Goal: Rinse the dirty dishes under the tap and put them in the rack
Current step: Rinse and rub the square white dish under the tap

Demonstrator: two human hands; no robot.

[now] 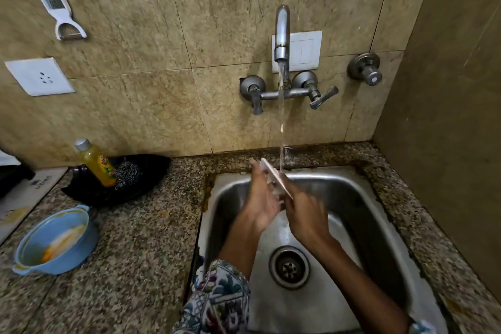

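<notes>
Over the steel sink, a thin, pale, flat dish is held on edge under the water running from the wall tap. My right hand grips its lower end and is blurred. My left hand lies flat against the dish's left face with the fingers straight and pointing up. A blue bowl with orange and white residue sits on the granite counter at the left. No rack is in view.
A black tray at the back of the counter holds a yellow detergent bottle and a steel scrubber. The sink drain lies under my forearms. Tap handles stick out from the wall.
</notes>
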